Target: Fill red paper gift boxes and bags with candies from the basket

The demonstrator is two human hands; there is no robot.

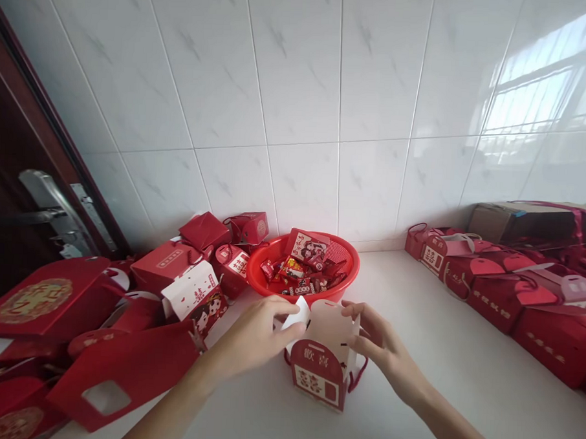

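Observation:
A small red gift box (321,375) with a white inside and red cord handles stands on the white surface (442,355) in front of me, its top flaps up. My left hand (256,334) pinches the left white flap with fingers closed on it. My right hand (382,343) holds the right flap between its fingertips. Just behind the box sits a red plastic basin (256,270) full of wrapped sweets (300,271) and small packets.
A heap of red boxes and flat red cartons (124,315) lies at the left by a dark door with a metal handle (46,199). A row of closed red gift boxes (513,294) lines the right, with a brown carton (521,220) behind. White tiled wall at the back.

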